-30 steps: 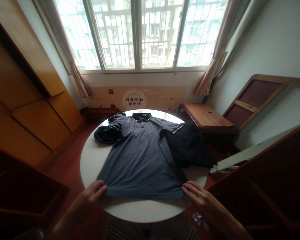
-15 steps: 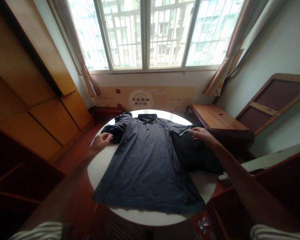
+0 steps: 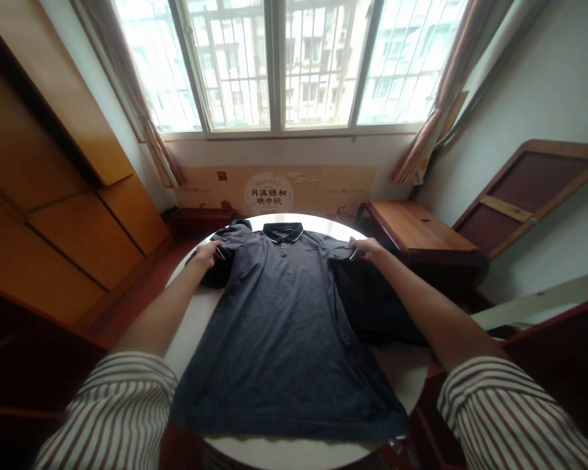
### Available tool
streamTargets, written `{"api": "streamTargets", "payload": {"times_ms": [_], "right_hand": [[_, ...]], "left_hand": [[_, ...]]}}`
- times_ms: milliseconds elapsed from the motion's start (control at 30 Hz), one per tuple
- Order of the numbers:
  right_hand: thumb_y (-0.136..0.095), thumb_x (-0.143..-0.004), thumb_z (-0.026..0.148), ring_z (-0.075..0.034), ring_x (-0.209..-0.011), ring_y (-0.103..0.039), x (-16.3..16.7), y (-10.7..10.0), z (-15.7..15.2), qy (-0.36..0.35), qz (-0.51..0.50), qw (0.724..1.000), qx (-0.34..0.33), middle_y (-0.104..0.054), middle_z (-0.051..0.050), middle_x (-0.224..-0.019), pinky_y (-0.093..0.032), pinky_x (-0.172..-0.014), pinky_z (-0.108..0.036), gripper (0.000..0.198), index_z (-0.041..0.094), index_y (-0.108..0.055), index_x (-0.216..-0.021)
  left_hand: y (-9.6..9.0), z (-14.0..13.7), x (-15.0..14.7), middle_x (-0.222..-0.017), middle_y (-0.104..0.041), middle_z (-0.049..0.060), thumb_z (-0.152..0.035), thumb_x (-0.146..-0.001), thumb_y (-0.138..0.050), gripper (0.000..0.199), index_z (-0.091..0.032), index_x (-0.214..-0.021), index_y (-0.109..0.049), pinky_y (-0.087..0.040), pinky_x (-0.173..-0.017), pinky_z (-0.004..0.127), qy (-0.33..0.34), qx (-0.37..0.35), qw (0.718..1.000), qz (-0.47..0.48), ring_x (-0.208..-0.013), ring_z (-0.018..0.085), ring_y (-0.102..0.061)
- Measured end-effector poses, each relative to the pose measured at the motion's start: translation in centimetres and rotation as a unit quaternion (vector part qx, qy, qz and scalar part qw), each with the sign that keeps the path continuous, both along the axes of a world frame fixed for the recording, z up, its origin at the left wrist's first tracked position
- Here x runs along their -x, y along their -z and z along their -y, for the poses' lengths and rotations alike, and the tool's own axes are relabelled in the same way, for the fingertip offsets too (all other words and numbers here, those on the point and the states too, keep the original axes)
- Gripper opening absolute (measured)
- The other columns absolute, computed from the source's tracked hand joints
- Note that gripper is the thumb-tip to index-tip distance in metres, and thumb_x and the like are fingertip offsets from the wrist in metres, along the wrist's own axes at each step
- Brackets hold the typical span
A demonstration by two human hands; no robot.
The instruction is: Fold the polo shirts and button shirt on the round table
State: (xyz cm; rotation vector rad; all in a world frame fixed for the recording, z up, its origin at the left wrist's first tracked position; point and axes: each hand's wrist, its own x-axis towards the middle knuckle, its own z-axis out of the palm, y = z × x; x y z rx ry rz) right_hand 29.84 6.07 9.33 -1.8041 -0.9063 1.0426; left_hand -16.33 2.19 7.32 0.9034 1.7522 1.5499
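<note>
While grey polo shirt [image 3: 279,326] lies spread across round white table [image 3: 196,320], left hand [image 3: 208,253] pinching one cuff [image 3: 220,252], right hand [image 3: 366,249] pinching other cuff [image 3: 353,253], black cloth [image 3: 377,303] next to shirt

I am wearing cream sleeves [image 3: 117,418] striped in dark reddish brown. The polo shirt [image 3: 279,326] before me is showing plain dark grey, taking on a bluish tinge lower down, and its collar [image 3: 269,231] is showing black with a thin white edging line. The cloth [image 3: 377,303] on my right is looking solid black. The table [image 3: 203,316] is showing white, the cabinet [image 3: 73,241] is glowing yellow-orange, and the poster [image 3: 318,186] is displaying black characters on beige.
</note>
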Motion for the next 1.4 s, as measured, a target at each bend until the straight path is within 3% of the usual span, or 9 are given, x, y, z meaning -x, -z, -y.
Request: {"api": "streamTargets", "payload": {"times_ms": [200,300,433,533,667,800,1033,1200,1400], "right_hand": [[-0.064,-0.079,-0.002,-0.010,-0.054,-0.052,-0.4,-0.7,-0.8,0.028,0.039,0.999,-0.026,-0.051,0.004,-0.062,-0.051,-0.048,-0.023,0.018,0.009,-0.055,-0.090],[-0.063,-0.081,0.000,-0.010,-0.055,-0.052,-0.6,-0.8,-0.4,0.016,0.056,0.998,-0.031,-0.054,0.001,-0.064,-0.051,-0.051,-0.024,0.014,0.010,-0.055,-0.087],[-0.052,-0.087,0.004,-0.007,-0.060,-0.054,-0.4,-1.5,0.5,-0.026,0.092,0.994,-0.056,-0.058,-0.003,-0.070,-0.049,-0.062,-0.022,0.005,0.004,-0.056,-0.087],[-0.054,-0.083,0.002,-0.009,-0.073,-0.059,0.7,-2.6,0.6,-0.065,0.140,0.982,-0.106,-0.063,-0.007,-0.084,-0.047,-0.071,-0.021,0.013,0.003,-0.061,-0.094],[-0.070,-0.068,-0.004,-0.015,-0.087,-0.062,3.9,-4.0,0.1,-0.148,0.187,0.960,-0.145,-0.068,-0.006,-0.091,-0.046,-0.076,-0.018,0.031,0.009,-0.069,-0.097],[-0.078,-0.073,0.011,-0.013,-0.062,-0.061,7.3,-4.4,0.9,-0.285,0.199,0.930,-0.116,-0.064,-0.002,-0.064,-0.046,-0.062,-0.020,0.013,0.007,-0.072,-0.083],[-0.059,-0.093,0.032,-0.013,-0.061,-0.058,4.2,-2.8,13.5,-0.436,0.342,0.794,-0.250,-0.067,-0.002,-0.071,-0.041,-0.061,-0.023,0.022,0.015,-0.073,-0.092],[-0.051,-0.097,0.047,-0.022,-0.069,-0.063,0.1,2.4,26.3,-0.324,0.483,0.780,-0.231,-0.065,-0.008,-0.078,-0.043,-0.062,-0.031,0.034,0.020,-0.063,-0.080],[-0.047,-0.099,0.048,-0.029,-0.075,-0.067,1.0,6.9,31.9,-0.234,0.567,0.763,-0.202,-0.065,-0.011,-0.080,-0.045,-0.060,-0.034,0.031,0.021,-0.056,-0.086]], "left_hand": [[-4.0,-2.0,0.7,-0.102,-0.064,0.009,-0.006,-0.076,-0.055,0.031,-0.010,-0.105,-0.064,-0.043,-0.099,0.033,-0.065,-0.113,0.963,-0.234,-0.101,0.020,-0.058],[-4.6,-2.1,-1.2,-0.111,-0.064,0.013,-0.006,-0.081,-0.052,0.032,-0.010,-0.109,-0.066,-0.041,-0.104,0.037,0.094,-0.158,0.862,-0.471,-0.110,0.024,-0.057],[-2.3,-0.9,-5.3,-0.127,-0.061,0.015,-0.008,-0.084,-0.053,0.042,-0.013,-0.125,-0.061,-0.047,-0.096,0.036,0.330,-0.074,0.715,-0.612,-0.110,0.026,-0.061],[0.5,0.3,-6.9,-0.128,-0.061,0.015,-0.014,-0.088,-0.052,0.042,-0.015,-0.130,-0.058,-0.050,-0.089,0.033,0.359,0.007,0.671,-0.649,-0.103,0.025,-0.065],[2.4,1.1,-7.1,-0.122,-0.062,0.014,-0.022,-0.094,-0.049,0.039,-0.017,-0.132,-0.057,-0.050,-0.086,0.030,0.324,0.034,0.678,-0.659,-0.099,0.023,-0.067],[1.4,3.1,-7.5,-0.117,-0.062,0.013,-0.028,-0.095,-0.052,0.036,-0.016,-0.128,-0.060,-0.050,-0.089,0.032,0.305,-0.008,0.700,-0.646,-0.102,0.025,-0.065],[2.2,17.2,-5.5,-0.103,-0.066,0.008,-0.032,-0.096,-0.047,0.025,-0.021,-0.108,-0.066,-0.052,-0.089,0.034,0.288,-0.062,0.804,-0.517,-0.095,0.022,-0.066],[6.0,26.8,-1.7,-0.102,-0.067,0.010,-0.049,-0.092,-0.051,0.037,-0.018,-0.108,-0.065,-0.054,-0.085,0.040,0.135,-0.002,0.866,-0.481,-0.091,0.026,-0.067],[6.2,28.9,-1.2,-0.084,-0.072,0.007,-0.062,-0.085,-0.056,0.046,-0.021,-0.101,-0.068,-0.053,-0.070,0.034,0.149,0.136,0.890,-0.409,-0.078,0.026,-0.069]]}}
